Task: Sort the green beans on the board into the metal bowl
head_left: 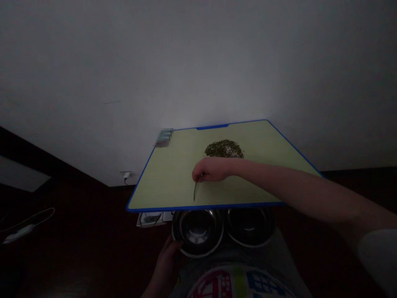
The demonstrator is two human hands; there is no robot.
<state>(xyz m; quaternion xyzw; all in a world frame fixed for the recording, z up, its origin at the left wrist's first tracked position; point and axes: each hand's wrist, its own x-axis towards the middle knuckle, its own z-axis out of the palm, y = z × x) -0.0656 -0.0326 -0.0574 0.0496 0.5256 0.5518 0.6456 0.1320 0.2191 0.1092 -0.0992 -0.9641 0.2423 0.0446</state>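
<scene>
My right hand (211,169) is closed over the tabletop (167,182), with a thin, slightly curved metal utensil (195,192) hanging down from its fingers. The utensil's exact kind is unclear in the dim light. Just behind that hand lies a loose heap of small greenish-brown bits (225,147), partly hidden by the wrist. Below the near edge, my left hand (169,252) grips the outer left side of a shiny metal bowl (198,250), thumb at the rim; the other fingers are hidden. No contents can be made out in this bowl.
A second metal bowl (251,242) sits to the right of the first, at my lap. The pale table has a blue rim, and a blurred-out item (163,138) lies at its back left corner. A wall (201,62) stands behind. A plugged-in charger (126,175) and cables are at left.
</scene>
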